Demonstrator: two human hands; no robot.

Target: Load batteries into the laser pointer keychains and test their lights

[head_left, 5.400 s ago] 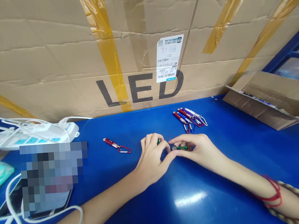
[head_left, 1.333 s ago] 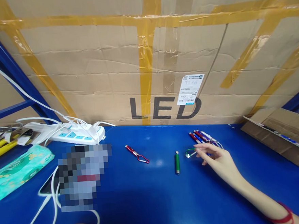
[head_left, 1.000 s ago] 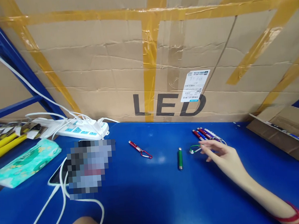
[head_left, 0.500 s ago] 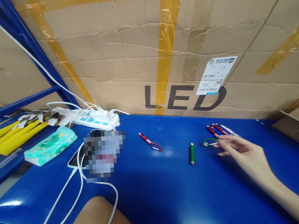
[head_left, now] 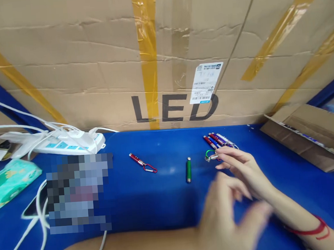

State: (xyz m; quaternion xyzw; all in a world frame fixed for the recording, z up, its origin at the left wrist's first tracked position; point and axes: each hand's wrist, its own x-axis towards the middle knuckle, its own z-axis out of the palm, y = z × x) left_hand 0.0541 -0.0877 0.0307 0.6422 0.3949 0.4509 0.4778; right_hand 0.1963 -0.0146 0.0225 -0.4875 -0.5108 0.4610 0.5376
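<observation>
A green flashlight body (head_left: 189,170) lies alone on the blue table (head_left: 161,201). To its right sits a green carabiner end piece (head_left: 210,155). My right hand (head_left: 241,169) rests on the table with fingers stretched out and apart, and its fingertips touch that carabiner piece. My left hand (head_left: 230,212) is in the foreground, in front of the right wrist. Motion smears it, so its fingers are unclear and nothing shows in them. A red flashlight with a red carabiner (head_left: 142,163) lies further left.
A cluster of red, blue and silver flashlights (head_left: 218,139) lies behind my right hand. A large taped "LED" cardboard box (head_left: 162,64) walls the back. A small open carton (head_left: 307,134) sits right. A white power strip (head_left: 68,143), cables, a phone and a tissue pack (head_left: 8,183) are left.
My left hand has swung in from the lower left to the middle foreground. The right hand stays at the green carabiner piece. The view has turned back to the right.
</observation>
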